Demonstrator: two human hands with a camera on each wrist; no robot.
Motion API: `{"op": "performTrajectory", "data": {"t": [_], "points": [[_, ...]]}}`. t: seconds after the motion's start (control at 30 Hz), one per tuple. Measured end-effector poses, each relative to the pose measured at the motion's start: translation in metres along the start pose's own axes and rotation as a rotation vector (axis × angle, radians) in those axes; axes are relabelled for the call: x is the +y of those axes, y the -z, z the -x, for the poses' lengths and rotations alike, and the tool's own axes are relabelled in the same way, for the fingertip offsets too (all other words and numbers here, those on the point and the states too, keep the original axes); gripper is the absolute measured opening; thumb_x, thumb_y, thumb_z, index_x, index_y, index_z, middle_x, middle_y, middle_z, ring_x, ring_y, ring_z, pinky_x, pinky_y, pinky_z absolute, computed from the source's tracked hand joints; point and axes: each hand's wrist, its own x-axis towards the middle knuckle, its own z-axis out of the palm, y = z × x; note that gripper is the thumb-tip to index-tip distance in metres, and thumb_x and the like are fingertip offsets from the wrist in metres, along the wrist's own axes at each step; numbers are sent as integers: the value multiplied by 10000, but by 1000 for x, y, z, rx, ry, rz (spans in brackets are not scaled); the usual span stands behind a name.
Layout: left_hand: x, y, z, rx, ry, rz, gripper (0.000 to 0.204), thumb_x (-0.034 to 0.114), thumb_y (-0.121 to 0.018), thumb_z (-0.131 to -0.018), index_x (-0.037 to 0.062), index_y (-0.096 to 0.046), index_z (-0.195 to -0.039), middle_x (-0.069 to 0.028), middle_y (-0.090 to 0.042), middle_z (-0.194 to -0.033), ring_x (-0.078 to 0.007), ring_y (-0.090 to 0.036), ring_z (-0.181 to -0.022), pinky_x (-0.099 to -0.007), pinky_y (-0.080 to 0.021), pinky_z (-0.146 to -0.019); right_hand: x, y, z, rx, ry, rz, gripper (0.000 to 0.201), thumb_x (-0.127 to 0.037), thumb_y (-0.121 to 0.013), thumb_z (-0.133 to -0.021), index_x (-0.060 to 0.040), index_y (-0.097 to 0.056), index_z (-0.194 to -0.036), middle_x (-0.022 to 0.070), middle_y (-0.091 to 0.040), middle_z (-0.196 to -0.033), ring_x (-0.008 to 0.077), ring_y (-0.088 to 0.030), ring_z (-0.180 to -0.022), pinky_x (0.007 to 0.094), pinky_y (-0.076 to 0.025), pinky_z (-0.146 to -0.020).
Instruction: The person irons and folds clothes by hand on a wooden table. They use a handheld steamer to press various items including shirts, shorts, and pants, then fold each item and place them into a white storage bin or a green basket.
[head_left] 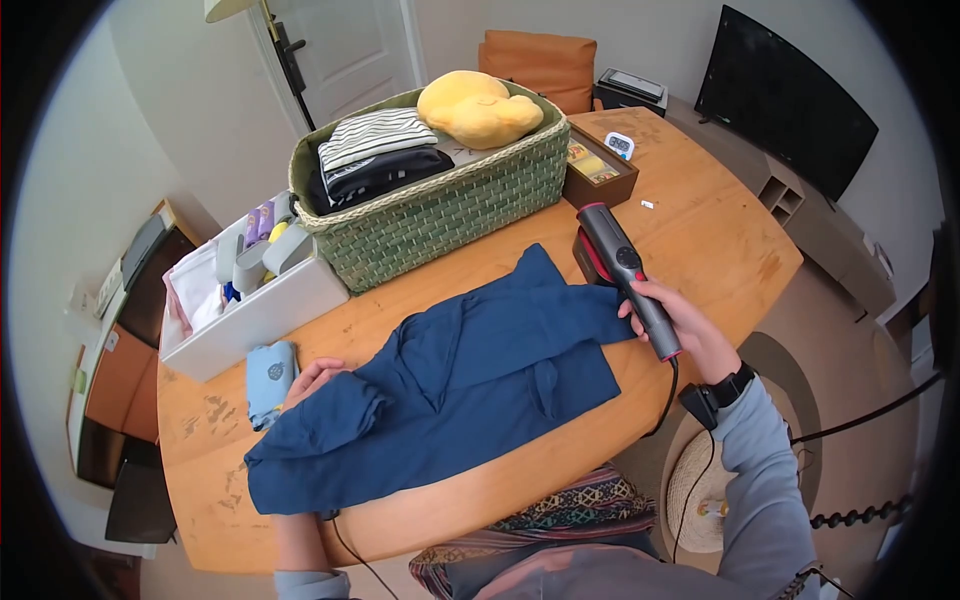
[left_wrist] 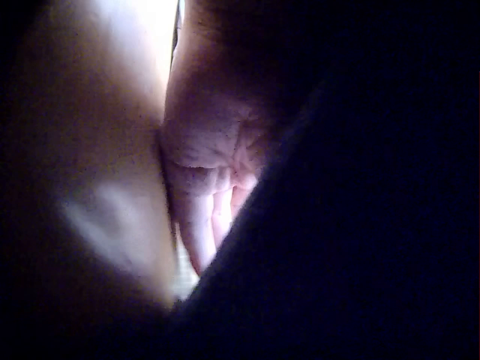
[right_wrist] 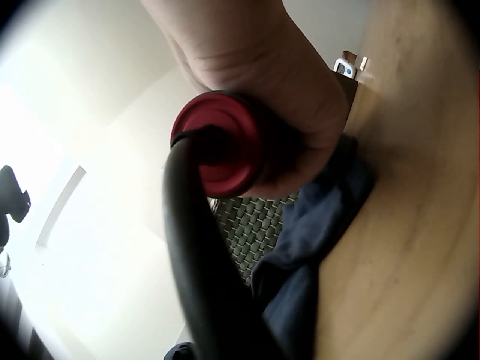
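In the head view a dark blue long-sleeved garment [head_left: 480, 370] lies across the wooden table. My right hand [head_left: 675, 315] grips the handle of a grey and red handheld garment steamer [head_left: 622, 252], its head at the far end of a sleeve. The steamer's red base with its black cord [right_wrist: 217, 142] shows large in the right wrist view. My left hand [head_left: 318, 378] is beneath the garment, with fingers emerging past its far edge. In the left wrist view the left palm [left_wrist: 217, 142] and fairly straight fingers show between table and dark cloth. Most of that hand is covered.
A folded light blue garment [head_left: 270, 383] lies beside the left fingers. Behind stand a white bin [head_left: 260, 310] and a green woven basket [head_left: 450, 215] with folded clothes and a yellow plush. A brown box [head_left: 610, 185] and small clock [head_left: 620, 145] are farther right.
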Motion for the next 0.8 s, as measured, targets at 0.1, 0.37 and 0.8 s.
{"op": "performTrajectory", "data": {"t": [0.1, 0.37, 0.8], "points": [[13, -14, 12, -11, 60, -122, 196, 140, -514, -953, 11, -513, -1100, -49, -607, -1009, -109, -594, -908, -212, -479, -803, 1, 2, -3, 11, -15, -63, 432, -287, -534, -917, -108, -316, -1245, 133, -609, -825, 171, -559, -521, 274, -473, -435], [44, 29, 56, 61, 240, -393, 238, 189, -452, -983, 23, -524, -1138, -35, -602, -1047, -95, -563, -959, -228, -442, -878, 5, 4, -3, -1, 10, -89, 425, -299, -557, -903, -104, -341, -1215, 117, -605, -804, 159, -556, -519, 264, -460, -432], [50, 8, 99, -46, 376, -741, 455, 74, -631, -868, -1, -464, -1285, -38, -562, -1177, -122, -512, -1078, -282, -387, -976, 8, 7, -5, -39, 12, -145, 399, -321, -555, -904, -103, -392, -1195, 90, -588, -811, 149, -536, -508, 262, -451, -432]]}}
